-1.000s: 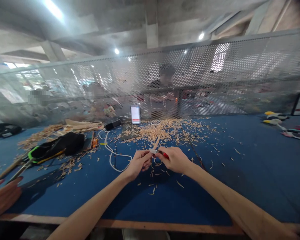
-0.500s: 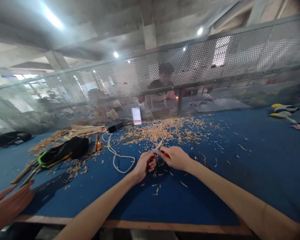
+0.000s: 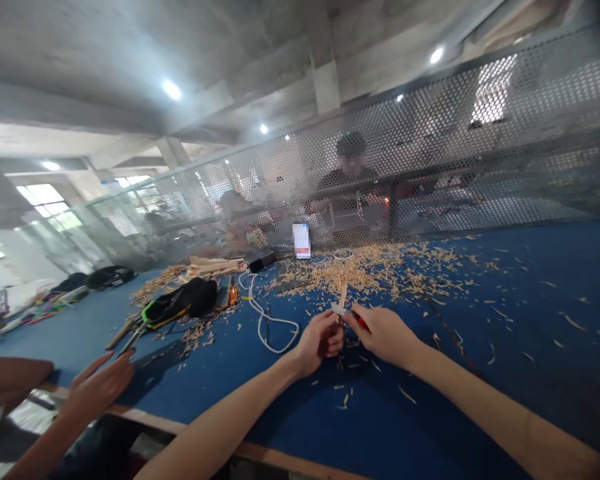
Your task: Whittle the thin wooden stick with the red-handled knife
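Broadly, work surface: wide blue-topped table with a brown front edge.
Far boundary: grey perforated metal screen, standing behind the far side of the table.
Residue: broad heap of pale curled wood shavings, beyond both hands; loose pieces lie nearer, below the grips.
Right hand: fingers wrapped around the handle of a short knife with red-and-black handle and light metal blade.
Left hand: fingers curled and pinching the near part of a slender pale wooden stick; the gripped end is mostly hidden.
Stick location: between the hands, ahead of the left grip, far end toward the heap.
Stick long axis: directed away from the person, leaning slightly right.
Nearer hand: left, in contact with the stick; right stands just beside it, reaching it through the knife.
Blade direction: from the right grip toward the left, crossing the stick just beyond the left fingertips.
Governing relation (judged): blade angle across the stick's axis.
Edge contact: cannot be told; detail too small.
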Motion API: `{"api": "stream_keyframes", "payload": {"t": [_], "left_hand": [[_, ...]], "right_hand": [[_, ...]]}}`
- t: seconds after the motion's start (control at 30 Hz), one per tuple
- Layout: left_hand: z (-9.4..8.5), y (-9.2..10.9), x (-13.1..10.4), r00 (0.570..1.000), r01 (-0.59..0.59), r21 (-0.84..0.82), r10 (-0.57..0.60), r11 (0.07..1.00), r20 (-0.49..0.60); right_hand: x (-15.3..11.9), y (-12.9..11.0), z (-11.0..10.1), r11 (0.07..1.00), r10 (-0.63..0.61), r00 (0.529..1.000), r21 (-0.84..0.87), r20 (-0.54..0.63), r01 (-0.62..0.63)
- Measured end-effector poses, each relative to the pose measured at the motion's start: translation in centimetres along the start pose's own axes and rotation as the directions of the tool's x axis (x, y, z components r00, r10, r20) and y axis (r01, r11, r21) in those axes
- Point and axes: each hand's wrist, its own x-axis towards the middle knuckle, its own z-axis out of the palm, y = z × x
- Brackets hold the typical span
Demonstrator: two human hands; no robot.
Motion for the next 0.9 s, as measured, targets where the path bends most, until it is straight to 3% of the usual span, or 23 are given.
{"api": "stream_keyframes", "payload": {"t": [0.3, 0.5, 0.7, 0.9], "left_hand": [[0.4, -0.4, -0.3, 0.998, -0.035, 0.102, 0.041, 0.994, -0.053], [0.2, -0.6, -0.2, 0.998, -0.041, 0.162, 0.049, 0.986, -0.046], [0.2, -0.6, 0.0, 0.998, -0.028, 0.155, 0.036, 0.987, -0.052], [-0.1, 0.0, -0.1, 0.999, -0.032, 0.109, 0.028, 0.994, 0.032]], "right_hand": [[-0.3, -1.0, -1.0, 0.997, 0.075, 0.995, 0.019, 0.063, -0.076], [-0.6, -1.0, -1.5, 0.987, -0.057, 0.998, 0.154, 0.030, 0.052], [-0.5, 0.0, -0.9, 0.988, -0.105, 0.994, 0.112, 0.018, 0.102], [-0.2, 0.6, -1.3, 0.993, -0.118, 0.991, 0.005, 0.068, 0.118]]}}
